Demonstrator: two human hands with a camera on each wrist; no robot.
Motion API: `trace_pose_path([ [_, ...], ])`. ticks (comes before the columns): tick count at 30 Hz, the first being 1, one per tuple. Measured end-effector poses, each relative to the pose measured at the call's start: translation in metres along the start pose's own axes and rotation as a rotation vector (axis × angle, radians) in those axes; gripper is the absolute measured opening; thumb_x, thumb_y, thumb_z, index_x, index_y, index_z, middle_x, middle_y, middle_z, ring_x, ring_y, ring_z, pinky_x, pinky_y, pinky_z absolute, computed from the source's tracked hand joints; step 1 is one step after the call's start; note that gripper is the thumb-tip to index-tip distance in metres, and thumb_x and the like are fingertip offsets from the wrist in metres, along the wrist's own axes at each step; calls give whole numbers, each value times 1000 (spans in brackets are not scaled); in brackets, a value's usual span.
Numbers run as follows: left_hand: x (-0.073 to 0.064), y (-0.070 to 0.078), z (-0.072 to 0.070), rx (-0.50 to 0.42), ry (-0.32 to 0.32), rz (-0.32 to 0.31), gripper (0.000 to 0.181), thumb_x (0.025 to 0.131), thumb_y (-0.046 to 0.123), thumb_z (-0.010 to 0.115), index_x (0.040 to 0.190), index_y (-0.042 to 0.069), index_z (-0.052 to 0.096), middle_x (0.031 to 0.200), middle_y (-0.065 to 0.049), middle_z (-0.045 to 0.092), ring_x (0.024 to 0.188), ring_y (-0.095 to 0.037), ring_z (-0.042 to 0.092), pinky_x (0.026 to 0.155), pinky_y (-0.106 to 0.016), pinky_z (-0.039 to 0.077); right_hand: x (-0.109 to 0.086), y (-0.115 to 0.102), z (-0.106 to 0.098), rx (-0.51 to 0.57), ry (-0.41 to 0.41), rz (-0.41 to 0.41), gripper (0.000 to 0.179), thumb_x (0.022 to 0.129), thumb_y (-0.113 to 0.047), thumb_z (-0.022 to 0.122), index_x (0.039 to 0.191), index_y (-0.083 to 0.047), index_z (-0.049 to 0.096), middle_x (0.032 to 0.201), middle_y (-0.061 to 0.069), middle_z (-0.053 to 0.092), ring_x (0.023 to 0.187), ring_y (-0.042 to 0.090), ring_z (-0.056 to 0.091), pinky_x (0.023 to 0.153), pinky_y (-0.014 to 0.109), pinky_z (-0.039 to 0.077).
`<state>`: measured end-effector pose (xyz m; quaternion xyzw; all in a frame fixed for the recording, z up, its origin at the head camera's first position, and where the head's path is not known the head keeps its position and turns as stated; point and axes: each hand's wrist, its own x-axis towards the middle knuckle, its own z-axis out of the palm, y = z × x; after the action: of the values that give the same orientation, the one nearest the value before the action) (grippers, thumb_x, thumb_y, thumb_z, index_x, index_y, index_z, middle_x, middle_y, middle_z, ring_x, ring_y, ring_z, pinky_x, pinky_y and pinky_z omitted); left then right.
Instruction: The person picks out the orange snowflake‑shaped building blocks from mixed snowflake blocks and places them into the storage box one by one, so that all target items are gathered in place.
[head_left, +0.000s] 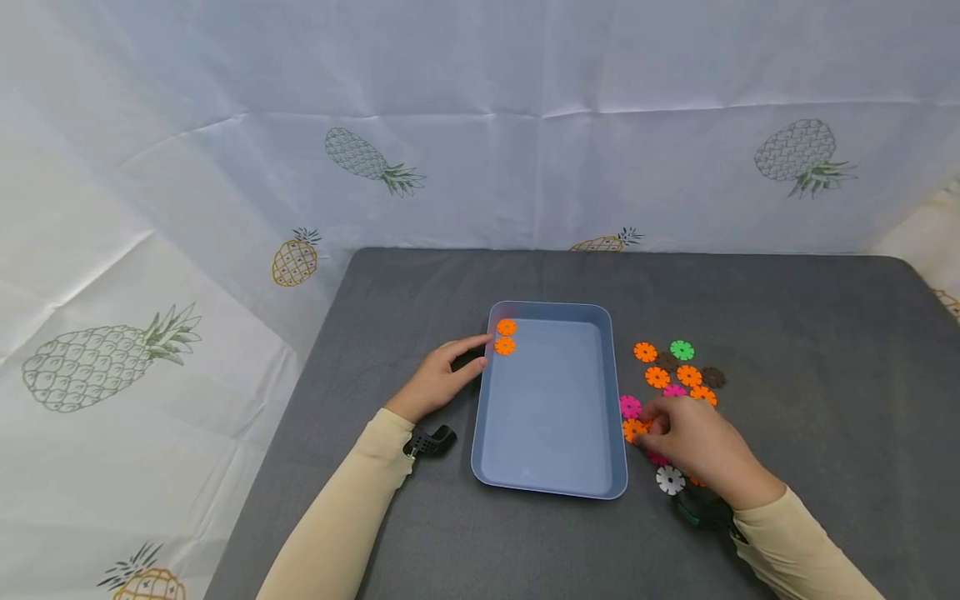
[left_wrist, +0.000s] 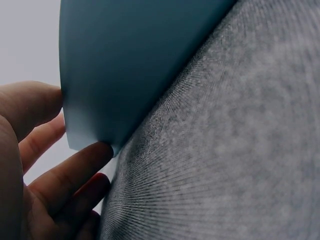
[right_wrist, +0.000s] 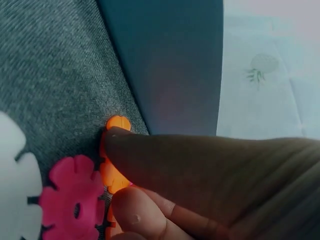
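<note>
A shallow blue-grey tray (head_left: 551, 483) lies on the table, with two orange flower-shaped discs (head_left: 506, 337) inside near its upper left corner. My left hand (head_left: 441, 379) touches the tray's left side with fingers extended; the left wrist view shows the thumb and a fingertip against its outer wall (left_wrist: 120, 65). To the right of the tray, my right hand (head_left: 697, 442) pinches an orange flower-shaped disc (head_left: 633, 430) near the tray's wall. In the right wrist view the thumb covers part of this orange disc (right_wrist: 115, 177), beside a pink disc (right_wrist: 75, 195) and a white one (right_wrist: 17, 185).
Several loose discs lie right of the tray, among them a green one (head_left: 682, 350), a brown one (head_left: 713, 377), a pink one (head_left: 630, 407) and a white one (head_left: 671, 480). The dark grey table (head_left: 840, 375) backs onto a pineapple-print cloth (head_left: 480, 183).
</note>
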<state>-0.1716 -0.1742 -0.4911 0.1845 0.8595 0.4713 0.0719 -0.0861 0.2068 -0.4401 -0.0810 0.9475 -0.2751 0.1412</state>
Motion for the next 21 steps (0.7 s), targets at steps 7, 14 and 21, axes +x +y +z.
trace_pose_path([
  [7, 0, 1, -1, 3, -1, -7, 46, 107, 36, 62, 152, 25, 59, 154, -3, 57, 146, -28, 47, 121, -54, 36, 0, -2, 1, -8, -1, 7, 15, 87, -14, 82, 97, -5, 74, 73, -4, 58, 63, 15, 51, 57, 30, 43],
  [14, 0, 2, 0, 3, -1, -3, 47, 107, 36, 62, 152, 25, 59, 154, -2, 57, 145, -28, 48, 121, -54, 36, 0, -4, 3, -28, 14, -13, 16, 86, -12, 82, 95, -5, 72, 71, -4, 54, 61, 14, 49, 55, 28, 40],
  [21, -2, 1, -1, 0, -6, -2, 48, 107, 37, 62, 153, 25, 58, 156, -4, 55, 146, -30, 47, 121, -56, 36, -1, -4, 4, -49, 21, -13, 18, 85, -12, 83, 92, -7, 68, 76, 0, 55, 66, 16, 51, 58, 32, 42],
])
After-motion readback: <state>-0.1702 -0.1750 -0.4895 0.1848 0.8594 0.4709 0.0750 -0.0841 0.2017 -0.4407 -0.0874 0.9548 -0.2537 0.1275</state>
